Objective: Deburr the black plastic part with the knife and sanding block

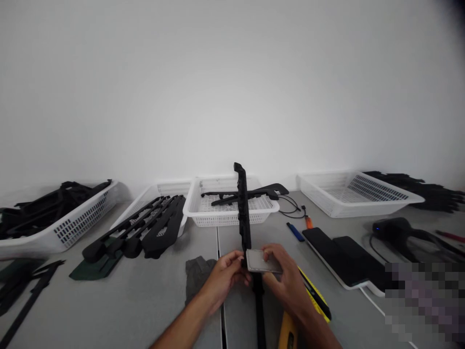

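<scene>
A long black plastic part [243,208] stands up from the middle of the table in front of me, its hooked top above the central basket. My left hand [228,271] has its fingers closed around the part's lower section from the left. In my right hand [281,271] is a flat light-grey block [262,261], pinched between thumb and fingers, its left edge against the black part. Below the hands the black piece continues toward the table's front edge.
White baskets [232,218] line the wall, several holding black parts. Grey cloth [198,276] lies left of my hands. At right are a yellow cutter [316,295], a blue tool [295,231], two dark-screened devices [336,257], cables and an empty-looking basket [348,208].
</scene>
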